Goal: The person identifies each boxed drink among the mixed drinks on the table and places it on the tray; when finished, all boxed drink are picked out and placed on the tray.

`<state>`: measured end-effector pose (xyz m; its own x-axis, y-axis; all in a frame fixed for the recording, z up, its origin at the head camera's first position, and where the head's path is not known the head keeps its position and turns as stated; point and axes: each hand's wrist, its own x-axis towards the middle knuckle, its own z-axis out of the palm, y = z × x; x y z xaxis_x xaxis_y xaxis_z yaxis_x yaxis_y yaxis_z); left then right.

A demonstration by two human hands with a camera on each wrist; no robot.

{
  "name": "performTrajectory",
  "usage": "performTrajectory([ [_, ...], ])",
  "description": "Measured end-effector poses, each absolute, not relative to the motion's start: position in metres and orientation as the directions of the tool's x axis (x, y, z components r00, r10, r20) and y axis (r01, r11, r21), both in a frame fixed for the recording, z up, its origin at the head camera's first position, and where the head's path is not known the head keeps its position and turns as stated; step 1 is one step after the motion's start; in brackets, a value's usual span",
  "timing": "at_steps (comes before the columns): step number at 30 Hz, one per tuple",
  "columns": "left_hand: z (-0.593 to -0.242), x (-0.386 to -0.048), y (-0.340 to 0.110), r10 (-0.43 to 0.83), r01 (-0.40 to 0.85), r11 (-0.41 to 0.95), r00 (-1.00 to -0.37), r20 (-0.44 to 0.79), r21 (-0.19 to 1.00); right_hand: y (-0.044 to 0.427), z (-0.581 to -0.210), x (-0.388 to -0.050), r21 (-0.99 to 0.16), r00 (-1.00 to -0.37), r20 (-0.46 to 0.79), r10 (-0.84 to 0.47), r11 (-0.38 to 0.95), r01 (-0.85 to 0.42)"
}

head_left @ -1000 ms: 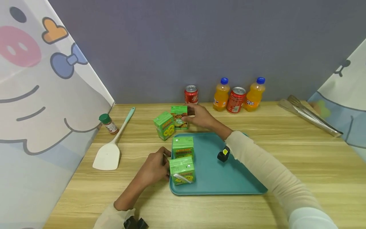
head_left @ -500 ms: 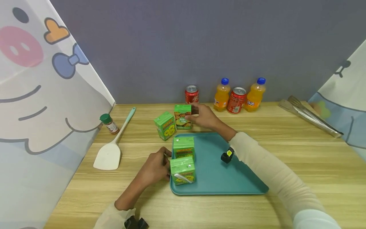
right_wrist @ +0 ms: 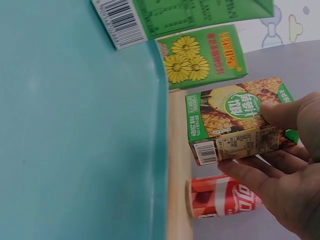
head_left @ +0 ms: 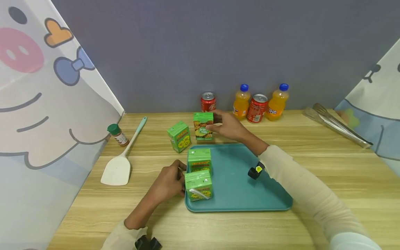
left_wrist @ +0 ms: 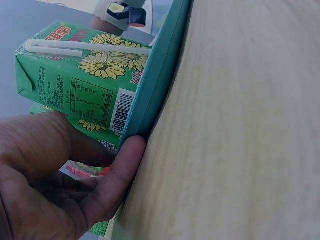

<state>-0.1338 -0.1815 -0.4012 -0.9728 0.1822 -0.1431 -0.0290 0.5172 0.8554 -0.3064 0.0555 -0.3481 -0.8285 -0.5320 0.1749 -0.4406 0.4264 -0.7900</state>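
Note:
My right hand (head_left: 230, 125) grips a green carton with a pineapple picture (head_left: 203, 127), thumb on its front and fingers behind, just past the tray's far edge; the right wrist view shows this carton (right_wrist: 240, 117) too. The left hand (head_left: 167, 182) holds the left rim of the teal tray (head_left: 243, 210), and in the left wrist view its thumb and a finger pinch that rim (left_wrist: 159, 75). Two green flower cartons stand on the tray along its left side, one farther (head_left: 200, 160) and one nearer with a straw (head_left: 198, 187).
Another flower carton (head_left: 179, 137) stands left of the gripped one. Behind are cola cans (head_left: 208, 102) (head_left: 257, 109) and orange drink bottles (head_left: 241, 103) (head_left: 277, 104). At left lie a spatula (head_left: 117, 170) and a tilted spice jar (head_left: 118, 135); tongs (head_left: 340, 128) lie at right.
The right hand has moved to the right with the pineapple carton, away from the flower carton beside it. The left hand and the tray have stayed in place.

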Motion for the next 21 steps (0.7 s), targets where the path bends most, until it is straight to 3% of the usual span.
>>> performTrajectory([
  [21,-0.401,-0.133,-0.181,0.183,-0.034,0.525,-0.971,-0.152,0.850,0.088,-0.326,-0.274,-0.801,-0.823,0.225,-0.522,0.382,-0.461],
])
